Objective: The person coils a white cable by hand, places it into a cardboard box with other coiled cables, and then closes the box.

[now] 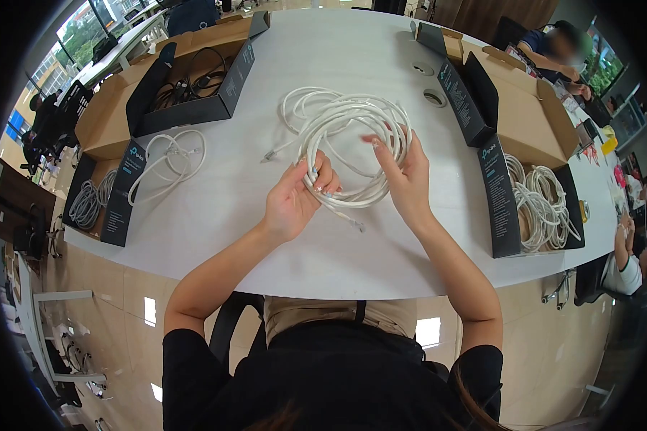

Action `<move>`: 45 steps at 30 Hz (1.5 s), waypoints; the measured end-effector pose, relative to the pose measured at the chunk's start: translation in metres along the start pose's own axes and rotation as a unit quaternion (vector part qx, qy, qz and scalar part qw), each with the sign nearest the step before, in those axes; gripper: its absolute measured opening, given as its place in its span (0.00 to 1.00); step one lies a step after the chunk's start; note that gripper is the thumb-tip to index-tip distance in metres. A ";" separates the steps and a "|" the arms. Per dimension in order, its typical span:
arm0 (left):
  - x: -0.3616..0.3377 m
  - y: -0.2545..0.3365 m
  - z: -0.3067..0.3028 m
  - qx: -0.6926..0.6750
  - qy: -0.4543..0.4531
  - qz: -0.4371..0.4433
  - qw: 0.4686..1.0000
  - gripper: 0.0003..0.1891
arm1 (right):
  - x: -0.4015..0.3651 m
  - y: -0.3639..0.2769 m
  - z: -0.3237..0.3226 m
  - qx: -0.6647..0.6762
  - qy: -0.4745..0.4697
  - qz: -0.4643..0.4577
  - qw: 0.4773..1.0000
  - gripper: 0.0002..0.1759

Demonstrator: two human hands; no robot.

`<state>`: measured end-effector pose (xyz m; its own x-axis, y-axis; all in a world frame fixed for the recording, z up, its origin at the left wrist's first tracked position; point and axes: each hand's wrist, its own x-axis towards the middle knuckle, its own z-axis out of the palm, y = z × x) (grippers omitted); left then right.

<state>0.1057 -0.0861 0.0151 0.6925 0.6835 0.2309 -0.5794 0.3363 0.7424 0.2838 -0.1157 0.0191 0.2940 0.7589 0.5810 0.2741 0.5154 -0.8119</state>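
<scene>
A large loose coil of white network cable (356,110) is held up over the middle of the table. My left hand (295,195) has its fingers wrapped round the coil's lower left side. On the right side, my right hand (408,172) grips the loops between thumb and fingers; its fingers partly pass behind the cable. One clear plug hangs below the coil, near its bottom edge. Another cable end with a plug (269,155) sticks out at the left, beside my left hand. Some looser loops spread behind the coil at the upper left.
An open box (124,194) at the left holds grey cable, with a loose white cable (198,167) beside it. Behind stands a box of black cables (226,100). At the right, a box (499,208) holds white coils. Two people sit further right.
</scene>
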 end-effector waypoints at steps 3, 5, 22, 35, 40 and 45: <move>0.001 0.001 -0.003 -0.045 -0.017 -0.014 0.999 0.08 | 0.000 -0.017 -0.006 0.092 -0.049 0.124 0.987 0.10; 0.001 0.002 -0.008 -0.030 -0.009 -0.014 0.999 0.10 | 0.003 -0.021 -0.010 0.048 -0.058 0.131 0.988 0.10; 0.008 0.036 -0.001 0.670 0.093 0.349 0.648 0.22 | -0.002 -0.027 -0.007 -0.076 -0.104 0.112 0.985 0.08; 0.014 0.038 -0.013 0.667 0.080 0.309 0.674 0.23 | 0.002 -0.041 -0.013 0.018 -0.089 0.112 0.990 0.09; 0.014 0.048 -0.022 0.606 0.039 0.262 0.750 0.21 | 0.004 -0.049 -0.016 0.059 -0.099 0.102 0.988 0.10; 0.008 0.031 -0.007 0.455 0.035 0.158 0.876 0.25 | 0.006 -0.041 -0.019 0.050 -0.076 0.112 0.990 0.10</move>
<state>0.0904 -0.0657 0.0355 0.5130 0.6978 0.5000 -0.1338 -0.5103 0.8495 0.2915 -0.1404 0.0571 0.1943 0.9058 0.3766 0.1243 0.3581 -0.9254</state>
